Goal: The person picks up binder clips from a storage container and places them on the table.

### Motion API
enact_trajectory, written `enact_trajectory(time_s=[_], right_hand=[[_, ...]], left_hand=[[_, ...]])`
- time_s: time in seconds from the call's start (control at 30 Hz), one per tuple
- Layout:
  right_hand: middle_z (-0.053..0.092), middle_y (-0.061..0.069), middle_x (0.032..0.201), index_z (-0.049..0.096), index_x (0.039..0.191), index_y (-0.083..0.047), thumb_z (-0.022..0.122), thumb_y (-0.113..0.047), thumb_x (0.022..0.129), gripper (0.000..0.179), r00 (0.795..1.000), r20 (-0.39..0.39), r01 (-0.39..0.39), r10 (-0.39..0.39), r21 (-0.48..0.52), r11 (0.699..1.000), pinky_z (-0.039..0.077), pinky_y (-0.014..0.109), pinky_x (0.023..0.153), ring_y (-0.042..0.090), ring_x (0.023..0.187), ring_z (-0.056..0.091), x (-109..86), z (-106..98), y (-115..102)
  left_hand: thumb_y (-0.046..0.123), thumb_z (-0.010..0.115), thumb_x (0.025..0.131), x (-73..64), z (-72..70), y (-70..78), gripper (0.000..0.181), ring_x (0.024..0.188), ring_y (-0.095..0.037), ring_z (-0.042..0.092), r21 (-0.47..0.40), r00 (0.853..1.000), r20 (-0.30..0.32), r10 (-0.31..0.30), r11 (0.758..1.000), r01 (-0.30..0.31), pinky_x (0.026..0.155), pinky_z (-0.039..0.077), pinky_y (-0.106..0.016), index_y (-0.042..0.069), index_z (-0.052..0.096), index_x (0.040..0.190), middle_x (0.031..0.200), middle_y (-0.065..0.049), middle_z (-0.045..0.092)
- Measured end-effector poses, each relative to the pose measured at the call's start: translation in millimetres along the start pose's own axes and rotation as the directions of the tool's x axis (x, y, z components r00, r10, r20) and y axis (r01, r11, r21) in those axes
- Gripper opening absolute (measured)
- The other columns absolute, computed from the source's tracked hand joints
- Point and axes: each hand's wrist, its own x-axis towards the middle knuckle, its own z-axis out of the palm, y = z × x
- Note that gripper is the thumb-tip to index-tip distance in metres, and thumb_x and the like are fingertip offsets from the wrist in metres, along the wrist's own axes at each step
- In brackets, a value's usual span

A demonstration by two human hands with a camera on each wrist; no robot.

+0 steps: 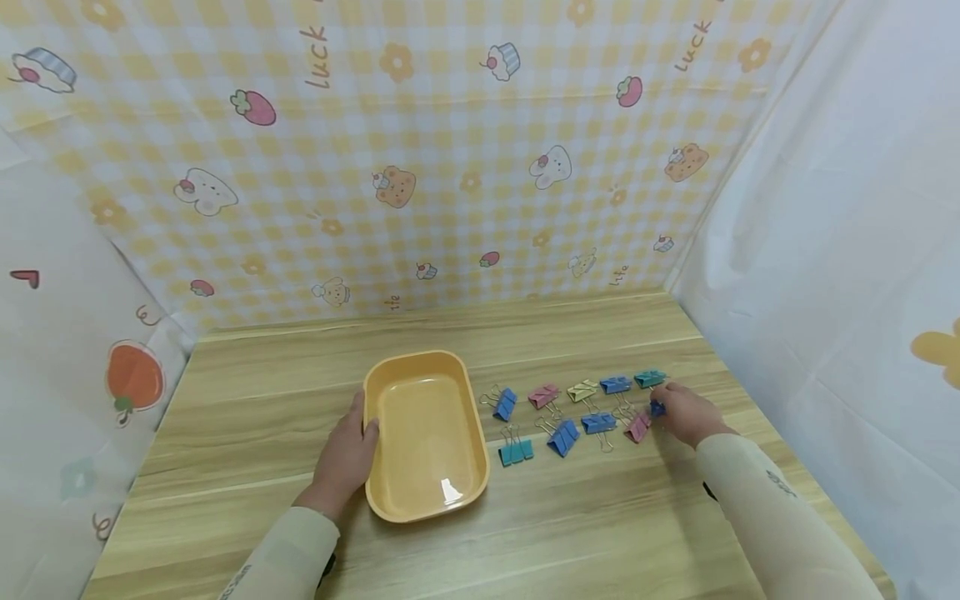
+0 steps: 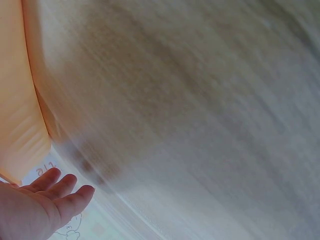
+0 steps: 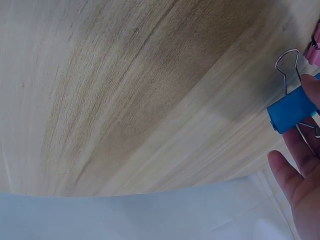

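Note:
A yellow rectangular tray (image 1: 427,510) lies on the wooden table. My left hand (image 1: 347,454) holds its left side, the thumb over the rim and the other fingers along the outer wall; the left wrist view shows the tray's side (image 2: 20,90) beside these fingers. At the right end of a group of binder clips, my right hand (image 1: 686,412) pinches a blue binder clip (image 3: 292,109) between thumb and fingers. Close by lie a pink binder clip (image 1: 638,427) and a teal binder clip (image 1: 650,378).
Between tray and right hand several more binder clips are spread, among them a blue one (image 1: 506,404), a teal one (image 1: 516,452) and a yellow one (image 1: 582,391). A patterned cloth (image 1: 450,150) hangs behind the table (image 1: 262,417); white cloth (image 1: 832,208) hangs on the right.

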Motion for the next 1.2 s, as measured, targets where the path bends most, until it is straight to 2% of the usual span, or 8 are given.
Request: enact_trajectory(time_s=[0.2,0.43,0.73,0.97,1.2], right_hand=[[0.061,0.015,0.099,0.064,0.106,-0.004,0.072,-0.005,0.083,0.024,1.0,0.002,0.02,-0.02,0.018,1.0,0.053,0.053,0.076,0.038,0.094,0.063,1.8,-1,2],[0.063,0.018,0.102,0.064,0.106,-0.005,0.069,-0.001,0.084,0.023,1.0,0.018,0.007,-0.007,0.008,1.0,0.054,0.053,0.076,0.04,0.095,0.063,4.3,-1,2],[0.062,0.017,0.103,0.064,0.109,-0.005,0.067,-0.001,0.086,0.023,0.999,0.045,-0.008,0.007,0.033,0.999,0.053,0.056,0.078,0.041,0.095,0.063,5.7,2,5],[0.061,0.016,0.097,0.065,0.108,-0.003,0.065,-0.002,0.088,0.02,0.999,0.037,0.024,-0.025,0.03,0.999,0.053,0.055,0.077,0.04,0.09,0.064,5.3,8,9],[0.06,0.016,0.097,0.065,0.108,-0.003,0.064,0.0,0.089,0.02,0.999,0.033,0.03,-0.031,0.035,0.999,0.053,0.056,0.078,0.04,0.092,0.063,7.8,12,11]], left_hand=[[0.027,0.03,0.105,-0.5,-0.7,0.7,0.063,0.138,-0.048,0.026,0.0,1.0,-0.007,-0.001,1.0,0.001,0.11,0.024,-0.06,0.002,-0.001,0.154,0.152,-0.031,0.023],[0.026,0.03,0.105,-1.6,-0.7,1.6,0.063,0.137,-0.049,0.026,0.007,0.999,-0.02,0.026,1.0,-0.026,0.111,0.025,-0.059,-0.001,0.0,0.154,0.152,-0.032,0.024],[0.026,0.029,0.105,-0.2,-0.2,0.7,0.062,0.138,-0.048,0.025,0.006,1.0,-0.021,0.018,1.0,-0.018,0.112,0.024,-0.058,0.001,0.0,0.154,0.153,-0.03,0.023],[0.028,0.029,0.106,-0.9,0.0,0.4,0.063,0.14,-0.047,0.022,0.0,1.0,-0.005,0.018,1.0,-0.018,0.112,0.022,-0.058,0.002,-0.002,0.154,0.154,-0.029,0.02],[0.029,0.028,0.106,-1.3,-0.1,0.3,0.063,0.141,-0.046,0.02,-0.003,1.0,0.006,0.008,1.0,-0.008,0.113,0.02,-0.058,0.005,-0.004,0.154,0.156,-0.028,0.018]])
